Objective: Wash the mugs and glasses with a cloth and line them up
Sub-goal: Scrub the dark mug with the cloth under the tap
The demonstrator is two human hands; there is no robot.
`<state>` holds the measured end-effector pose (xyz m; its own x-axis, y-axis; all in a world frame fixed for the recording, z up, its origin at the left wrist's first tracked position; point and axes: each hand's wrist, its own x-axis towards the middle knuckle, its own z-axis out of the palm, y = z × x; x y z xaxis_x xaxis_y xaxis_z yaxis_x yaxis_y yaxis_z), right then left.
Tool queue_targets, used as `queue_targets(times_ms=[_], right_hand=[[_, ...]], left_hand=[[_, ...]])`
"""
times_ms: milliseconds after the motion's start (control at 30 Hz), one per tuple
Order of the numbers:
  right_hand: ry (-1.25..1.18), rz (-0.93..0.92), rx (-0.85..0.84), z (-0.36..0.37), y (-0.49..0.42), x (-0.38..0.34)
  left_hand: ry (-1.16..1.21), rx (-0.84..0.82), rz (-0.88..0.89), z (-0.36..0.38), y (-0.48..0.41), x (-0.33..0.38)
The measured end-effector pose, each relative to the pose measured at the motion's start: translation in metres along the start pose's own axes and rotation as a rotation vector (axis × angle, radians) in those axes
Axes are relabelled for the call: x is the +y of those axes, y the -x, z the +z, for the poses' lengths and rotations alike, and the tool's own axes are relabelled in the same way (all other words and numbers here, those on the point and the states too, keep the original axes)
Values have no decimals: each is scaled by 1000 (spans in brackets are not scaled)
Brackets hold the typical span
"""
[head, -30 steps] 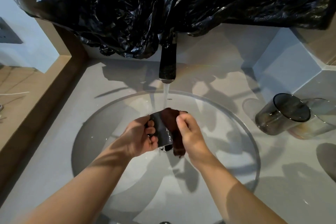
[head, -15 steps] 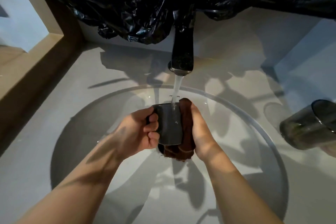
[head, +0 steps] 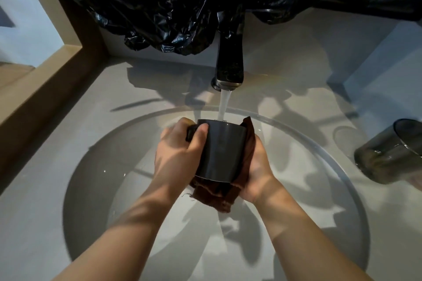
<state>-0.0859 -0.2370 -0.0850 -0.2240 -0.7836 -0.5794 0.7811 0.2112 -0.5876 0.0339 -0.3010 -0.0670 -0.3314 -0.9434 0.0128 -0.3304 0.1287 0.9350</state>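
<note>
Black mug: held directly below the faucet, over the basin, not touching it. The mouth is turned away from me toward the faucet, and the base edge faces me. I cannot see the inside.

Left hand: closed around the mug's handle side. The fingers are curled at the handle and the thumb is pressed on the wall near the rim.

Right hand: cupped round the brown cloth, pressing it against the side of the mug opposite the handle. The fingertips are hidden behind the mug. The cloth runs up that side to the rim, wraps under the base and hangs in a frayed fold below it.

Water stream: running from the faucet's spout straight down to the far rim of the mug. I cannot tell whether it enters the mug.

Smoked glass: on the countertop, right of the faucet and nearer to me. It is well apart from the mug and cut off by the frame edge.

Black plastic sheet: crumpled, hanging above and behind the faucet and covering its upper part.

Wooden ledge: left of the faucet, bordering the countertop.
</note>
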Motion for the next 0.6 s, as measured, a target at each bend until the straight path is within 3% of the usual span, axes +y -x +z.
queue_targets(times_ms=[133,200,333,400,467,567,600], right_hand=[[18,0,16,3,-4,5],[84,-44,116,8,-4,7],[921,-442,317,17,5,23],[1088,-528,315,17,8,28],[982,-599,340,15,5,18],[618,-530,401,8,-5,-5],[614,-530,417,8,-3,-4]], left_hand=[[538,13,-277,12,-2,6],[557,57,-358,23,-4,7],[508,82,-381,32,-9,1],[496,53,-369,31,-7,0],[524,18,-338,32,-4,2],[429,-11,-333,36,-2,4],[423,-17,-345,36,-2,5]])
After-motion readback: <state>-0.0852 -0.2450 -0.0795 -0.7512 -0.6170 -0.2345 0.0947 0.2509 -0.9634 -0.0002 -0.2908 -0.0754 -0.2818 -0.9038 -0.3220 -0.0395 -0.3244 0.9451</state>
